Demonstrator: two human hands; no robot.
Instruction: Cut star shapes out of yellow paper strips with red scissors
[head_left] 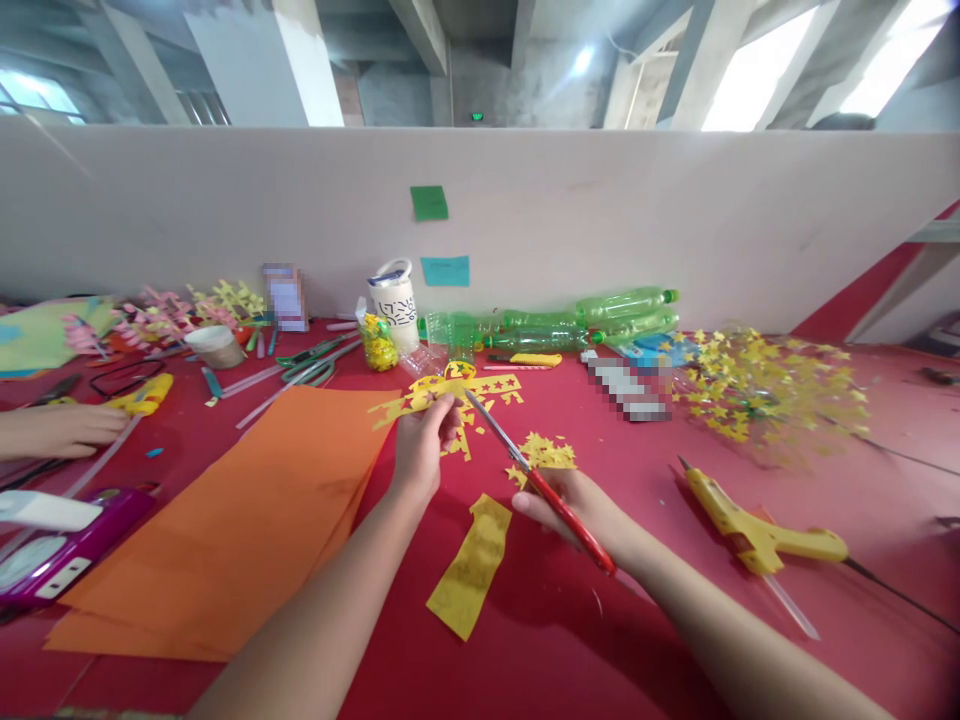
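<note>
My left hand (421,445) is closed on a yellow paper piece (457,372) near the middle of the table. My right hand (574,505) grips red-handled scissors (559,505), whose blades point up and left toward the yellow paper. Cut-out yellow stars (547,452) lie in a small pile just beyond my right hand. Yellow scraps with star-shaped holes (501,386) spread around my left fingertips. A yellow strip (472,568) rests on the red table between my forearms.
Orange sheets (240,520) lie left of my left arm. A yellow glue gun (765,535) and star-covered branches (757,390) are on the right. Green bottles (547,335) and a white cup (395,310) stand or lie by the partition. Another person's hand (67,430) is far left.
</note>
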